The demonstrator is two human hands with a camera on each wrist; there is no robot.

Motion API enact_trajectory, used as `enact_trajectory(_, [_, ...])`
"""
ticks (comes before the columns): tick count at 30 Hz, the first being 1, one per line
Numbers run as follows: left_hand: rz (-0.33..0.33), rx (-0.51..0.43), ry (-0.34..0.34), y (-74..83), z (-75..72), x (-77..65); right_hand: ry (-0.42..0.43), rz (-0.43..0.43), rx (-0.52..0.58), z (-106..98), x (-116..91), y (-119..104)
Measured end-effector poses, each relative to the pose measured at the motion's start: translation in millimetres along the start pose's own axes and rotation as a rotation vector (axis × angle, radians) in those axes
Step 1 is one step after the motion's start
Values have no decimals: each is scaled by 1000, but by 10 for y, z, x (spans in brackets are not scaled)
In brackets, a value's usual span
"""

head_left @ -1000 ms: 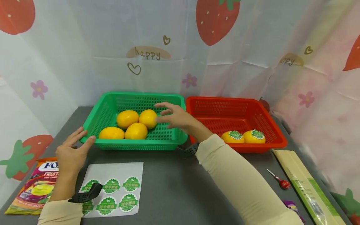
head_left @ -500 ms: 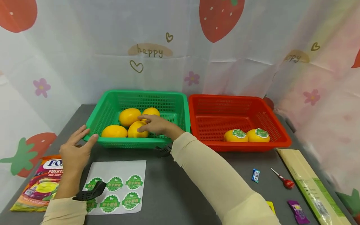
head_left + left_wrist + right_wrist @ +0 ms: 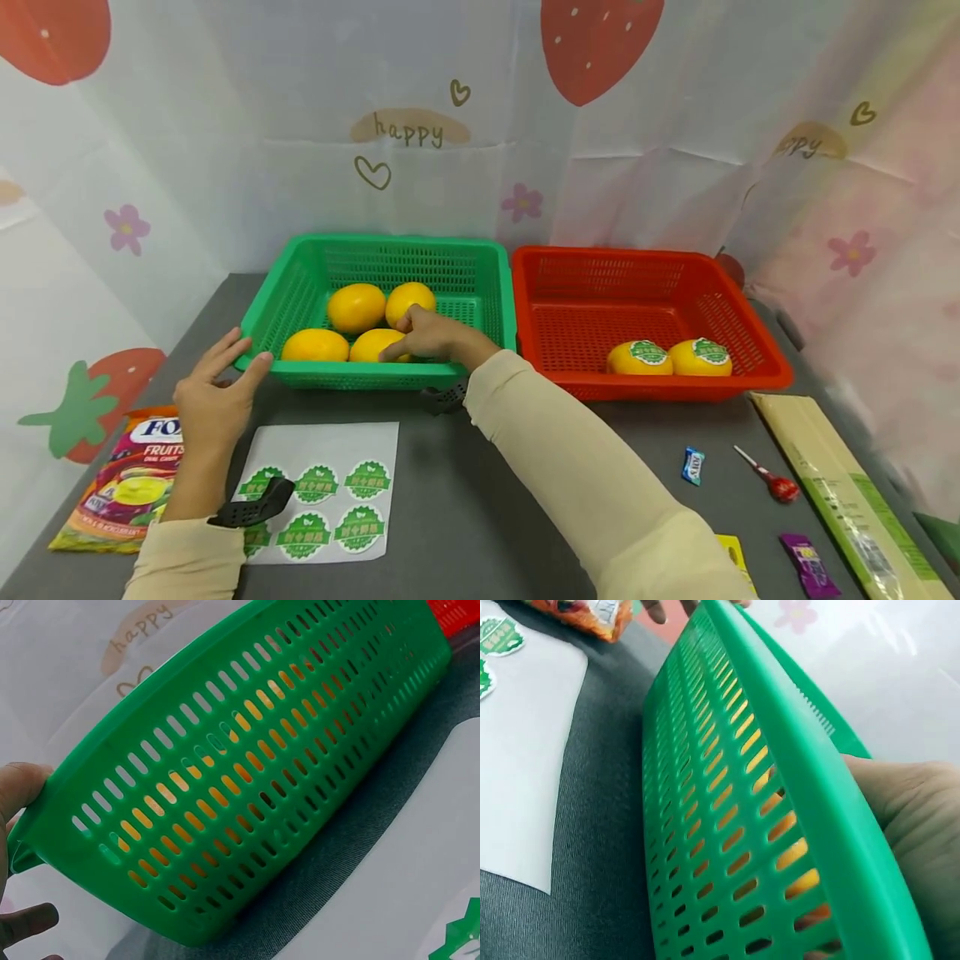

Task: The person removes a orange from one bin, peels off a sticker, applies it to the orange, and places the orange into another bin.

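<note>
My right hand (image 3: 438,335) reaches over the front rim into the green basket (image 3: 390,379). Its thumb and fingers curl round the front right yellow-orange fruit (image 3: 367,344), a smooth oval one, and partly hide it. Another such fruit (image 3: 315,346) lies close on its left, with two more just behind. At the basket's front left corner, my left hand (image 3: 216,396) touches the rim with extended fingers and thumb. In the right wrist view the basket's slotted wall (image 3: 727,825) covers my right fingertips.
A red basket (image 3: 577,383) stands right of the green one, holding two fruits (image 3: 640,358) with green stickers. In front lie a sticker sheet (image 3: 322,433), a candy bag (image 3: 123,500), small sweets, a lollipop (image 3: 780,487) and a long flat packet (image 3: 840,475).
My right hand has moved left and down from above the green basket's right part onto the front right fruit. My left hand stays at the corner; the head view has shifted slightly.
</note>
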State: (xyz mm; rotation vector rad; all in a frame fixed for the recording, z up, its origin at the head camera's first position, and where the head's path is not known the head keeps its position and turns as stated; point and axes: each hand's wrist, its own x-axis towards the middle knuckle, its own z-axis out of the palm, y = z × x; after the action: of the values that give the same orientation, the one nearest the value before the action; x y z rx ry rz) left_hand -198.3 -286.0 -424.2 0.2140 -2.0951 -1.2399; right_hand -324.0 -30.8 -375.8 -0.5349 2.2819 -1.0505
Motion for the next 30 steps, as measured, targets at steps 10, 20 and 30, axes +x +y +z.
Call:
enact_trajectory(10, [9, -16, 1, -3, -7, -11, 11, -112, -296, 71, 82, -33])
enact_trajectory(20, [-10, -5, -19, -22, 13, -26, 279, -275, 12, -163, -449, -3])
enact_trajectory(30, [-21, 5, -24, 2, 11, -32, 339, -543, 267, -220, -1547, 447])
